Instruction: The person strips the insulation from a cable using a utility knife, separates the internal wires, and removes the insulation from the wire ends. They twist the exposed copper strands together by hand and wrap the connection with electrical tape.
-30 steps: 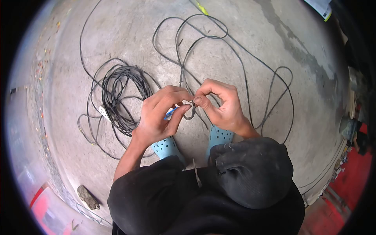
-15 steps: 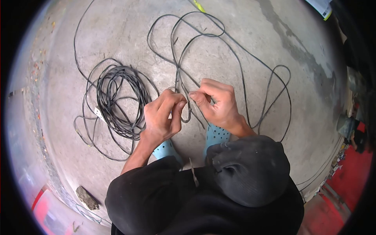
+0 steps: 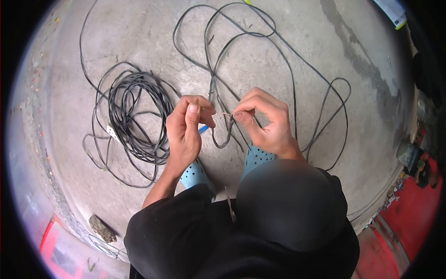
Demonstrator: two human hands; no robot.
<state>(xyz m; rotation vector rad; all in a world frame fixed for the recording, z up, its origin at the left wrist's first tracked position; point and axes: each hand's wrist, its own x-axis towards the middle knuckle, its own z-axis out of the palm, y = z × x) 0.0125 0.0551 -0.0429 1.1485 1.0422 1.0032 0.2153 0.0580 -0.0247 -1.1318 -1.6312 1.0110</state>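
My right hand [image 3: 265, 120] pinches the end of a black cable [image 3: 227, 137] between thumb and forefinger. A short, thin, light-coloured tip, which looks like bare wire, points left from the pinch. Facing it, my left hand [image 3: 186, 124] has its fingers curled and its thumb lifted away. A small blue object [image 3: 203, 129] sticks out beneath those fingers and seems held in the palm; its kind is hidden. The cable hangs in a short loop between the hands, and its left side passes behind my left fingers.
A coil of black cable [image 3: 139, 116] lies on the concrete floor at left, with a white piece [image 3: 112, 133] beside it. Loose cable loops [image 3: 290, 69] spread ahead and right. My light blue perforated shoes [image 3: 258, 158] are below my hands. A stone [image 3: 102, 229] lies lower left.
My left thumb has lifted from its fingers, and the hands have moved slightly apart. The light tip at my right fingers now shows more clearly. The floor has shifted a little in view.
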